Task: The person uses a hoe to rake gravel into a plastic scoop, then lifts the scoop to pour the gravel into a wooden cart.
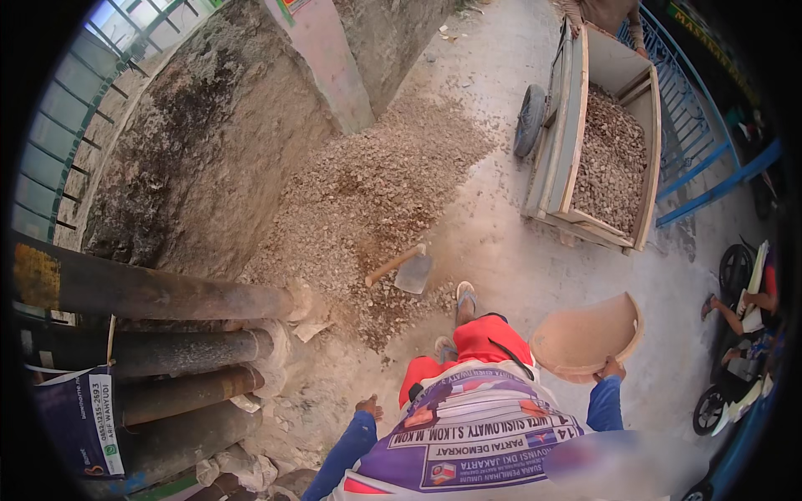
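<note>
Head view: A basin (585, 336), no gravel visible inside, is gripped by its rim in the right hand (613, 368); the left hand (368, 407) is held loosely open, apparently with nothing in it. Well ahead of the right hand, a cart (558, 159) appears partly loaded with gravel (610, 163). Ahead of the left hand, a broad heap (359, 188) is left unloaded, a hoe (393, 265) laid on it.

tan shallow basket (583, 338), curved rim, held tilted at right, inside showing.
</note>
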Tool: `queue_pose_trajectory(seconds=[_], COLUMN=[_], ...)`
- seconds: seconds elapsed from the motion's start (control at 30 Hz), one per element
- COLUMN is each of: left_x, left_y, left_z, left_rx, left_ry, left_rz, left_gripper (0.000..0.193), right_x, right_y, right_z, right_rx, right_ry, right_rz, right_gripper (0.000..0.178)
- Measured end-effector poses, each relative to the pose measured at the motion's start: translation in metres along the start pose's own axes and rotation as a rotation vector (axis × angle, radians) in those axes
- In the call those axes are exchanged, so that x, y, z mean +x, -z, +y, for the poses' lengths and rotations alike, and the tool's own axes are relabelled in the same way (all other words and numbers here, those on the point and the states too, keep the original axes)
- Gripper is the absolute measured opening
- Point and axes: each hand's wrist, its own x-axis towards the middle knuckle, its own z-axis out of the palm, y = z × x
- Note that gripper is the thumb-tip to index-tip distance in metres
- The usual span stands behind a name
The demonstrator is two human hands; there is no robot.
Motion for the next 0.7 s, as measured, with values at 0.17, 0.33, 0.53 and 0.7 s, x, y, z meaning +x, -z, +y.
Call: queue_pose_trajectory(seconds=[0.17, 0.33, 0.53, 0.7], left_x=[0.004, 0.026, 0.049, 0.047], left_y=[-0.003, -0.068, -0.099, -0.163], left_z=[0.112, 0.22, 0.352, 0.447], left_rx=[-0.062, -0.162, 0.475, 0.974], left_ry=[-0.128, -0.398, -0.936, -0.555], left_rz=[-0.093, 0.158, 0.976, 0.441], left_gripper=[0.045, 0.042, 0.066, 0.081], right_x=[-0.04, -0.093, -0.081, 0.016], right_y=[-0.038, -0.137, -0.348, -0.497], right_z=[-0.023, -0.118, -0.088, 0.004], right_rx=[-0.139, -0.228, -0.27, -0.327], right_ry=[0.504, 0.781, 0.46, 0.039], right_rz=[-0.33, -0.424, -0.638, -0.545], right_gripper=[0.015, 0.018, 0.03, 0.038])
